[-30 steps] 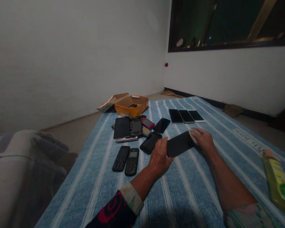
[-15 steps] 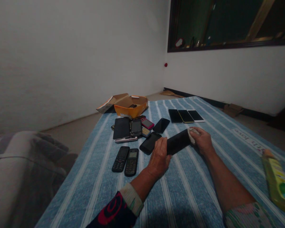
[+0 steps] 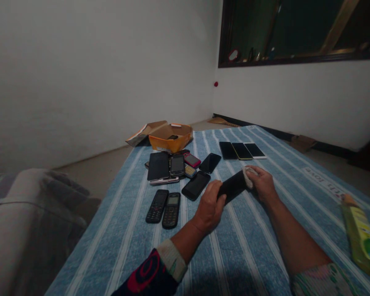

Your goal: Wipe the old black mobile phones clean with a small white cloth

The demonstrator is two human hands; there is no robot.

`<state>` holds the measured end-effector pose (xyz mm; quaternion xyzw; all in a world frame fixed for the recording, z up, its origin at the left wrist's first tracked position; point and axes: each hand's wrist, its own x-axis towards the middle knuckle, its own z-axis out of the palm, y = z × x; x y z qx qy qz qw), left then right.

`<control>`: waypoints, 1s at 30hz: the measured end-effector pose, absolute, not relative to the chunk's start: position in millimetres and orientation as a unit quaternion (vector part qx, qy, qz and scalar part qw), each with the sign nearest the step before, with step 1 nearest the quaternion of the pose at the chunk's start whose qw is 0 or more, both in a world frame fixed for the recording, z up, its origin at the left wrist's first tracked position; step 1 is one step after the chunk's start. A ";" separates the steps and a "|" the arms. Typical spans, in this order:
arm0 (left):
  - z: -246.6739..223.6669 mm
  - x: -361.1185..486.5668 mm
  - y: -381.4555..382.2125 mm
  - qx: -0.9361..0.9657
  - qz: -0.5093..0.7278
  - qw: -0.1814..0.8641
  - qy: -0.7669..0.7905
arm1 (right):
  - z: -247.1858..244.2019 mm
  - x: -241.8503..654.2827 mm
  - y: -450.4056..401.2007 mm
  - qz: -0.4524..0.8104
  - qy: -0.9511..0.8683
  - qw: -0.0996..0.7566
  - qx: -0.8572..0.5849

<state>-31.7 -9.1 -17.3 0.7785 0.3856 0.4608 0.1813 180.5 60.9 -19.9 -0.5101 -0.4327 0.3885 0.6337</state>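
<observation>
Just right of centre in the frame, the left hand [image 3: 208, 209] clasps the lower-left end of a dark phone [image 3: 233, 188] between thumb and fingers, covering that end, while the right hand [image 3: 263, 183] pinches a whitish cloth [image 3: 248, 177] wrapped over its upper-right end, so the edge and any fingertips beneath are hidden. Left of them, a black slab [image 3: 158, 165] tops a heap whose lower pieces barely show, and the dark item inside the orange box [image 3: 169, 144] is hard to identify. The frame's right edge crops a yellowish bottle [image 3: 362, 238].
</observation>
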 end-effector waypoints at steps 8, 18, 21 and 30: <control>-8.7 -26.6 -8.8 0.690 0.474 0.309 0.451 | -19.4 179.9 60.9 0.410 -0.416 0.639 -0.501; -8.3 -26.0 -9.1 0.663 0.440 0.369 0.479 | -21.2 180.2 62.1 0.423 -0.424 0.640 -0.481; -6.5 -26.4 -7.6 0.677 0.441 0.350 0.474 | -19.1 178.8 62.2 0.433 -0.412 0.658 -0.458; -7.4 -29.6 -2.7 0.758 0.418 0.251 0.433 | -16.4 176.9 63.6 0.441 -0.395 0.674 -0.442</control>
